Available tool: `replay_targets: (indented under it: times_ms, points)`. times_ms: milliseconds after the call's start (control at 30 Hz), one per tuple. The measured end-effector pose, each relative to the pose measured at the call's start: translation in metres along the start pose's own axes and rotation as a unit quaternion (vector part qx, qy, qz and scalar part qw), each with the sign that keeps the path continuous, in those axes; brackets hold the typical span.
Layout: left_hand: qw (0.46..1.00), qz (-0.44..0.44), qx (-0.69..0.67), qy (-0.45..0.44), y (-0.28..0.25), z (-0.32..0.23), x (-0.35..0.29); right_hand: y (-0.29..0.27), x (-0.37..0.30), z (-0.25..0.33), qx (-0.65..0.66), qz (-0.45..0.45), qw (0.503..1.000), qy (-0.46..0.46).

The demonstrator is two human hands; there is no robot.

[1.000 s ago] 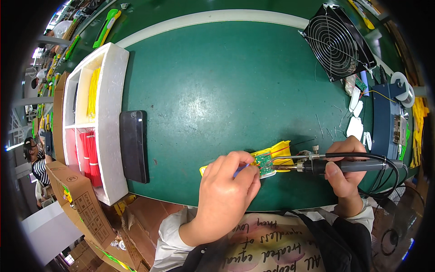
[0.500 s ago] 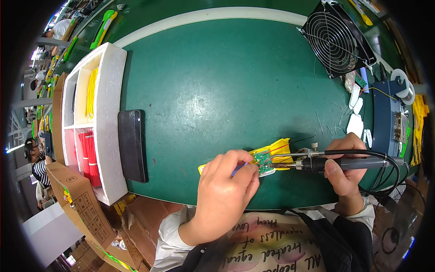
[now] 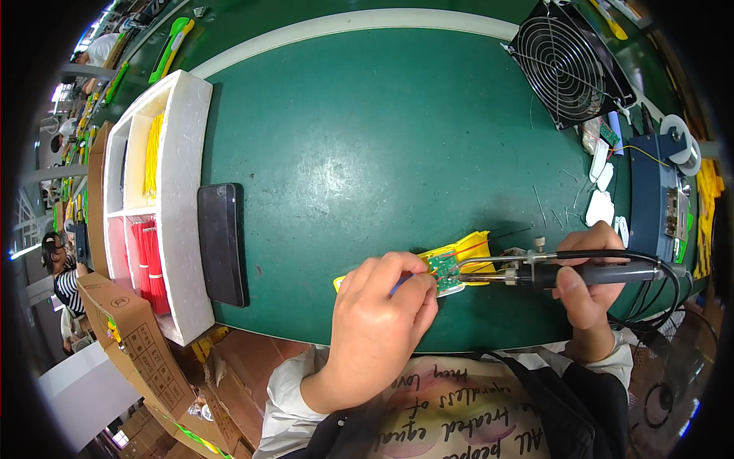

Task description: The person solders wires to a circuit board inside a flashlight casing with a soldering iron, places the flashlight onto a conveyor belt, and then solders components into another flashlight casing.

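Note:
My left hand (image 3: 380,325) is closed at the near side of the table, its thumb and forefinger pinching a thin blue thing (image 3: 400,284) whose kind is mostly hidden. Right at those fingertips lies a small green circuit board (image 3: 443,265) in a yellow plastic housing (image 3: 479,249). A red wire and a dark wire stretch from the board toward the right. In my right hand (image 3: 589,287) is a soldering iron (image 3: 539,276) with a thin metal feed tube along it. Its tip points left at the board; whether it touches, I cannot tell.
A white foam box (image 3: 183,206) with yellow and red wires stands at left, beside a black phone-like slab (image 3: 222,245). At far right are a black fan (image 3: 562,69), a blue soldering station (image 3: 652,195), a solder spool (image 3: 679,149), white plastic pieces (image 3: 599,208) and wire clippings.
My right hand and the soldering iron have shifted slightly to the right, drawing the tip back a little. The left hand, board and housing have hardly moved.

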State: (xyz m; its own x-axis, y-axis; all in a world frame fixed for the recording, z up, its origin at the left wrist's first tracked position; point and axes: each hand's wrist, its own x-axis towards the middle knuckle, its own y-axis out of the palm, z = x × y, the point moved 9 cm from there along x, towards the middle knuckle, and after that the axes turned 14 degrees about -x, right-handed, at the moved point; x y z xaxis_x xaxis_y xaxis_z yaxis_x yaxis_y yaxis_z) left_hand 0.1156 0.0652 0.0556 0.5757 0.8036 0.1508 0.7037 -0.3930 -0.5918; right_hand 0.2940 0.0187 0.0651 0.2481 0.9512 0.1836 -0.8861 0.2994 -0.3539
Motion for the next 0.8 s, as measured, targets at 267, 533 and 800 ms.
replay_targets:
  times_ms: [267, 533, 800]
  points:
    - [0.999, 0.029, -0.008, 0.019, 0.001, -0.002, 0.002, -0.030, 0.005, 0.001, 0.016, -0.130, 0.991, -0.004]
    - [0.998, 0.038, -0.016, 0.049, 0.002, -0.001, -0.002, -0.043, 0.008, -0.012, -0.028, -0.222, 0.975, 0.005]
    - [0.990, -0.087, -0.071, -0.086, -0.058, 0.044, -0.052, -0.046, 0.011, -0.027, -0.049, -0.246, 0.967, 0.040]
